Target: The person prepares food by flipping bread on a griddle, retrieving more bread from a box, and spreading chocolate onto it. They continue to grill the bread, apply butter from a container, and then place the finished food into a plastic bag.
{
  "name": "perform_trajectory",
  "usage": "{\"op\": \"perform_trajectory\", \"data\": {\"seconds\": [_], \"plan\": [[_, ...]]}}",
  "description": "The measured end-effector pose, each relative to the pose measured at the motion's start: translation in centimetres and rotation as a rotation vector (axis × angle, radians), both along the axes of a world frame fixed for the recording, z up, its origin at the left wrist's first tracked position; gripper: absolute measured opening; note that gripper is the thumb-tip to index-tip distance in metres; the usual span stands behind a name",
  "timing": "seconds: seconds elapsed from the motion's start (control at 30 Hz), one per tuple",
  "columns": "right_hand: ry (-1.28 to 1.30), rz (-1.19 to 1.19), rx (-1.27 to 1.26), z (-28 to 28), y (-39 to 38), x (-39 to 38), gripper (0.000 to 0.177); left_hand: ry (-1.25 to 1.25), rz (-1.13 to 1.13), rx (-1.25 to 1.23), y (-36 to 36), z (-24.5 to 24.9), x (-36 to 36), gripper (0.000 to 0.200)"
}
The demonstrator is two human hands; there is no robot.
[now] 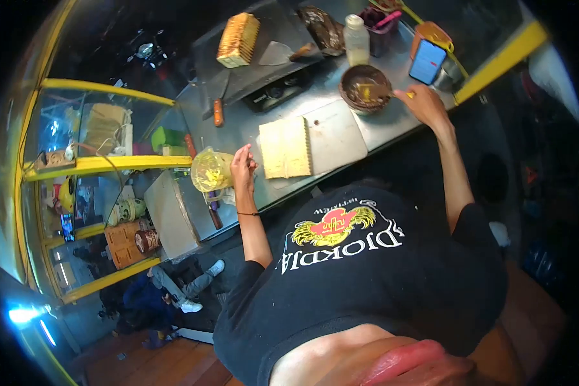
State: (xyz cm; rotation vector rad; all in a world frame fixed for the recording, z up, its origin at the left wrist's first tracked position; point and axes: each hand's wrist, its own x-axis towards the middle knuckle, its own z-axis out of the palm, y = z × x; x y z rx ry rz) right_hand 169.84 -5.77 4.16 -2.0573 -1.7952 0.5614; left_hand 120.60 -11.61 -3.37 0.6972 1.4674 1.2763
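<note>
My left hand hovers with loosely curled fingers at the left edge of a flat slab of pale bread lying on a white cutting board. It holds nothing that I can see. A clear plastic bag with yellow contents stands just left of that hand. My right hand reaches to the counter's right side. It grips the handle of a utensil whose tip rests in a brown bowl of yellowish spread.
On the steel counter are a griddle with a loaf, a spatula, dark-topped bread, an orange-handled knife, a bottle and a phone. A person sits below at left.
</note>
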Motion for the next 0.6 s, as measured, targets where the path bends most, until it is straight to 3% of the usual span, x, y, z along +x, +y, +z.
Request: {"op": "perform_trajectory", "data": {"seconds": [0.07, 0.2, 0.27, 0.33, 0.4, 0.47, 0.53, 0.57, 0.6], "plan": [[0.018, 0.104, 0.136, -1.5, 0.1, -0.4, 0.035, 0.045, -0.009, -0.045, -1.8, -1.9, 0.0, 0.023], [0.075, 0.182, 0.136, -0.4, 0.6, 0.1, 0.035, 0.205, 0.097, -0.072, -4.5, -4.8, -0.1, 0.024], [0.118, 0.202, 0.276, -0.2, 0.4, 0.6, 0.034, 0.399, 0.126, 0.073, -5.9, -6.5, -0.9, 0.024], [0.13, 0.234, 0.314, 0.2, 0.2, 0.4, 0.034, 0.388, 0.218, 0.085, -6.3, -6.9, -0.6, 0.021], [0.273, 0.115, 0.203, 0.5, -0.6, 0.5, 0.034, 0.392, 0.293, 0.117, -6.6, -7.8, -0.1, 0.017], [0.366, 0.159, 0.334, -2.0, -0.6, 1.1, 0.035, 0.397, 0.286, 0.116, -7.3, -8.4, -0.4, 0.014], [0.701, 0.017, 0.04, -1.9, -1.2, 1.2, 0.034, 0.452, 0.297, 0.16, -7.3, -9.1, -0.7, 0.016], [0.869, 0.006, 0.054, -2.1, -1.6, 1.0, 0.033, 0.431, 0.296, 0.109, -7.6, -7.6, -0.1, 0.018], [0.868, 0.02, 0.058, -1.9, -1.9, 0.9, 0.033, 0.43, 0.309, 0.115, -7.6, -6.7, 0.4, 0.018]]}}
